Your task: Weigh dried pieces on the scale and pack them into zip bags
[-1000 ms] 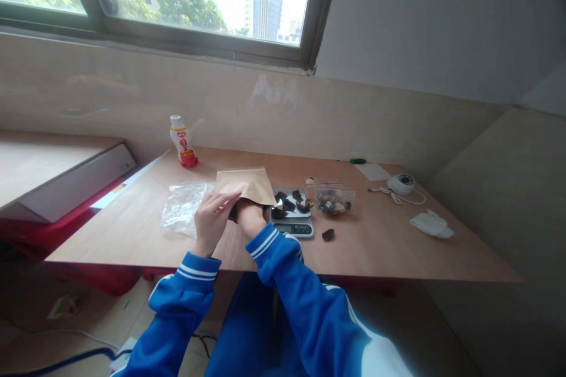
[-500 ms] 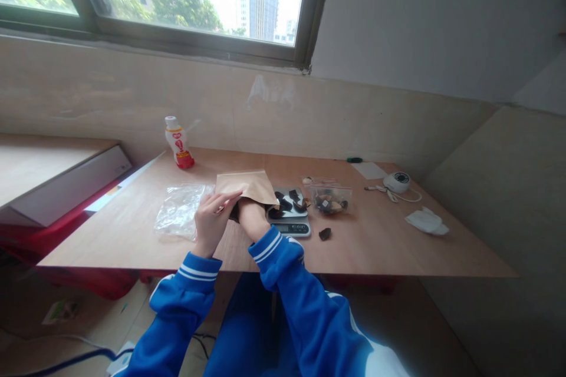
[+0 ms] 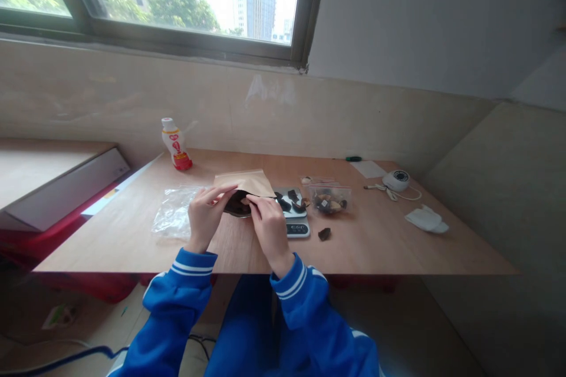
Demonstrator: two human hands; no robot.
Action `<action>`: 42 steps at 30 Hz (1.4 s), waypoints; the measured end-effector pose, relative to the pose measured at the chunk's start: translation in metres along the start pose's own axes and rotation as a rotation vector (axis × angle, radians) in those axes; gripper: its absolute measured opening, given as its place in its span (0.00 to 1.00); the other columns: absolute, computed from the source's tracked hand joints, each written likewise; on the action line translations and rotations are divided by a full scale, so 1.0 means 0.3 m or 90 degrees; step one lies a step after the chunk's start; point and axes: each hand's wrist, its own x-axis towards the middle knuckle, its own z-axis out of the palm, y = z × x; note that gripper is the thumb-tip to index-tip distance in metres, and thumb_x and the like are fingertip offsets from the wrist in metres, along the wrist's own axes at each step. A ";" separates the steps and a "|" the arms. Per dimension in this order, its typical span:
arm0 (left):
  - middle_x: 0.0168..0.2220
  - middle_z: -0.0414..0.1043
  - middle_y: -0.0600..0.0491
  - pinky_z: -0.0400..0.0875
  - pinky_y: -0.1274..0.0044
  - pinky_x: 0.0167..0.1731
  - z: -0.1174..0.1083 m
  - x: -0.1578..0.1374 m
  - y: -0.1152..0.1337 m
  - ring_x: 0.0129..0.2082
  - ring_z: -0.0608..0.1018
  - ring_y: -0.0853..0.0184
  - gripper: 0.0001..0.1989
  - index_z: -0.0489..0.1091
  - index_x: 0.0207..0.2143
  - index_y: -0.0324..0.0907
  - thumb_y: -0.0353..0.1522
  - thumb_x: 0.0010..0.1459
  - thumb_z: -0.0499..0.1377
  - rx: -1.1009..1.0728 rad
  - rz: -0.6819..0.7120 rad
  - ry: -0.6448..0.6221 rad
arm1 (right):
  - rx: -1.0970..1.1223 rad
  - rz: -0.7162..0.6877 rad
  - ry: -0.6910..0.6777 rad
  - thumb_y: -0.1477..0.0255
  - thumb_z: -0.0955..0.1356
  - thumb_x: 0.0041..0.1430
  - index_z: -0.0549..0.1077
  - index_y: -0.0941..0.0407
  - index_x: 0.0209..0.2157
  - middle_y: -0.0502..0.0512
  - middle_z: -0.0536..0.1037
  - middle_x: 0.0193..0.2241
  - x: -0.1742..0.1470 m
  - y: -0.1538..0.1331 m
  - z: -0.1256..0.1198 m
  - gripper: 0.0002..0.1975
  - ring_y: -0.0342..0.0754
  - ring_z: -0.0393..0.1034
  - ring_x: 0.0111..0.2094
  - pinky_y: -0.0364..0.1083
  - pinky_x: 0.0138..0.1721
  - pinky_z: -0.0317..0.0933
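A brown kraft paper bag lies tilted over the table with its dark mouth facing me. My left hand is closed on the left side of the bag's mouth, thumb and fingers pinching the paper rim. At the right of the opening is my right hand, its fingertips drawn together; whether they grip the rim or a small piece is unclear. Just behind the right hand stands a kitchen scale, partly hidden, with several dark dried pieces on its plate. One more dark piece rests on the table beside it.
A clear plastic bag lies at left, below a drink bottle. Right of the scale is a zip bag of dried pieces. Farther right are a white dome camera with its cable, a crumpled white tissue and paper.
My right hand has come out of the paper bag and moved to the right side of its mouth. The dark inside now shows. My left hand keeps its hold on the rim.
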 end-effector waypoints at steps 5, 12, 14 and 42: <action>0.32 0.77 0.56 0.69 0.77 0.31 -0.003 0.007 -0.009 0.28 0.73 0.69 0.11 0.77 0.38 0.51 0.41 0.56 0.58 0.005 -0.009 0.003 | 0.309 0.117 0.014 0.70 0.67 0.59 0.76 0.53 0.41 0.54 0.79 0.41 -0.038 0.069 -0.110 0.09 0.48 0.73 0.41 0.48 0.44 0.68; 0.33 0.78 0.56 0.68 0.76 0.33 -0.010 0.008 -0.029 0.30 0.73 0.69 0.12 0.77 0.38 0.50 0.42 0.56 0.58 0.001 -0.033 0.013 | 0.362 0.274 0.151 0.65 0.69 0.53 0.74 0.58 0.41 0.60 0.79 0.41 0.003 0.323 -0.189 0.15 0.51 0.74 0.42 0.52 0.45 0.68; 0.32 0.77 0.56 0.68 0.76 0.32 -0.011 0.008 -0.032 0.29 0.73 0.69 0.11 0.78 0.37 0.50 0.42 0.56 0.58 0.008 -0.033 0.020 | 0.297 0.257 0.125 0.67 0.68 0.53 0.75 0.59 0.40 0.61 0.79 0.40 0.035 0.379 -0.187 0.14 0.52 0.74 0.41 0.52 0.46 0.68; 0.35 0.78 0.57 0.69 0.76 0.34 0.039 -0.037 -0.068 0.29 0.74 0.69 0.11 0.77 0.38 0.51 0.41 0.56 0.58 0.024 -0.033 -0.030 | -0.151 0.098 -0.109 0.63 0.55 0.67 0.79 0.57 0.34 0.63 0.74 0.46 0.132 0.548 -0.178 0.24 0.55 0.61 0.54 0.60 0.56 0.53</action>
